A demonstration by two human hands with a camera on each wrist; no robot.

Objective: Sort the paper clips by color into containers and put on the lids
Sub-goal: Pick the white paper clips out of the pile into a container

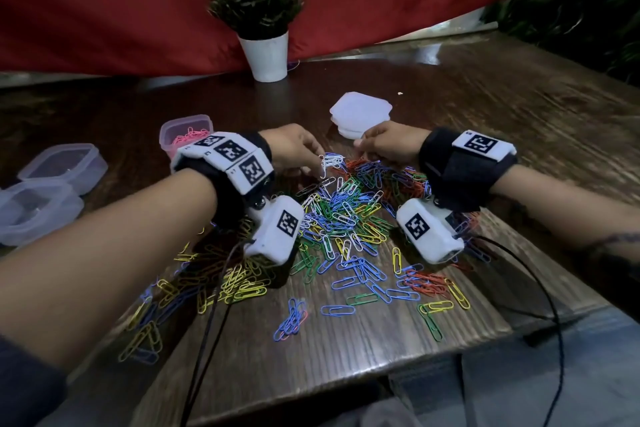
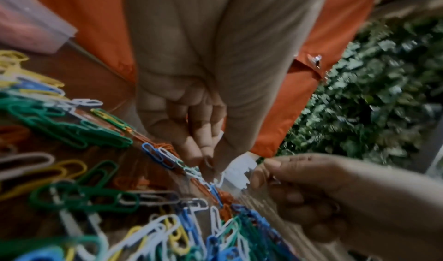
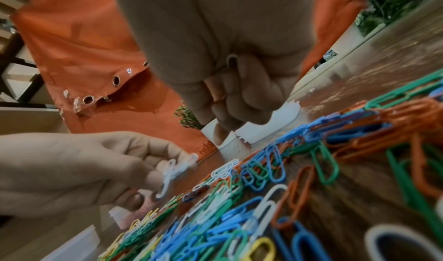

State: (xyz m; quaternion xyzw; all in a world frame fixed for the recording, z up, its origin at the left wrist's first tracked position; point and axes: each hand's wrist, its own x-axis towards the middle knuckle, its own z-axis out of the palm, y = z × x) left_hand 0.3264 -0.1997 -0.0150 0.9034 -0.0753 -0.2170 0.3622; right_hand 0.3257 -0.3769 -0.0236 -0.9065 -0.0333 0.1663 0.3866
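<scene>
Left hand [image 1: 294, 149] pinches a little bunch of white clips [image 1: 330, 163] just above the big pile of paper clips [image 1: 346, 218] on the table [image 1: 485, 114]. Right hand [image 1: 388, 146] is curled at the far edge of the pile; I cannot tell if it holds a clip. Pink clips sit in one container [image 1: 185, 135]. Two more containers [image 1: 52, 184] wait at the left. White lids [image 1: 360, 111] are stacked behind the hands.

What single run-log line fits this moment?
left hand: pinches white paper clips | right hand: fingers curled over mixed pile | pink clips: boxed
</scene>
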